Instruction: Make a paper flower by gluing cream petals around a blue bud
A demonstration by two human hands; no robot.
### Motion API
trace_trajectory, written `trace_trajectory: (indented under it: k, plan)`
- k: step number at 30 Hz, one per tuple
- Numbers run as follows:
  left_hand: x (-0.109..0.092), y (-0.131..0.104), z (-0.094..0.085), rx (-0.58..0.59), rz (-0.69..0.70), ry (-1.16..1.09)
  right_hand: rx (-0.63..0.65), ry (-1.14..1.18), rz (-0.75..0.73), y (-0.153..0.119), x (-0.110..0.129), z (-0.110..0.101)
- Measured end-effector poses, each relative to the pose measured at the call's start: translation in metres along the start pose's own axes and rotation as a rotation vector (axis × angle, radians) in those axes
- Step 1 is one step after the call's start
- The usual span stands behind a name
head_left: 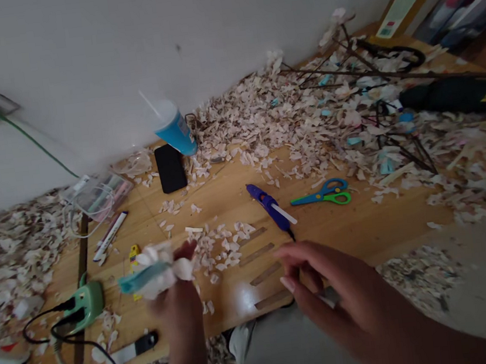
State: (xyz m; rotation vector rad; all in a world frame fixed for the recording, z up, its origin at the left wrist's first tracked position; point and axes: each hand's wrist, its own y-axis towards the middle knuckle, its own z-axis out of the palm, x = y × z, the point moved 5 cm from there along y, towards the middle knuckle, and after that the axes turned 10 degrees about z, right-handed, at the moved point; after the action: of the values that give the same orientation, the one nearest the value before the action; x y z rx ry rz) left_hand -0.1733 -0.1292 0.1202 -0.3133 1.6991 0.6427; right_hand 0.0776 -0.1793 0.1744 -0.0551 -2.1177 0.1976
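Note:
My left hand (179,296) is closed round a bundle of white petals with a light-blue strip (148,276), blurred by motion, over the left part of the wooden table. My right hand (330,277) hangs over the front edge, thumb and index finger apart, with nothing visible between them. Beyond it lies a purple glue gun (270,207) with a white stick in it. Blue and green scissors (322,193) rest to its right. A patch of loose petals (215,247) lies between my hands.
Petals pile along the wall, with twigs (362,67) at the right. A blue cup (177,132) and black phone (170,168) stand behind. At left are a green power adapter (90,304) with cables, a marker (110,236) and a yellow cutter (134,255).

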Motion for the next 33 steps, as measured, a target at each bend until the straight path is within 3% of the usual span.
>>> trace_trajectory:
  k: [3,7,13,22,33]
  plan:
    - [0.003,0.017,-0.016,-0.094,0.02,-0.161,0.07,-0.21,-0.046,0.001,-0.022,0.031]
    - [0.014,0.014,-0.021,-0.071,-0.016,-0.155,-0.005,-0.498,-0.154,0.018,-0.04,0.065]
    - [0.02,0.009,-0.025,-0.108,-0.092,-0.205,-0.016,-0.564,-0.242,0.048,-0.041,0.095]
    - [0.03,0.01,-0.032,-0.091,-0.135,-0.216,-0.02,-0.592,-0.277,0.065,-0.047,0.098]
    - [0.033,0.01,-0.016,-0.076,-0.189,-0.211,-0.007,-0.613,-0.268,0.056,-0.055,0.097]
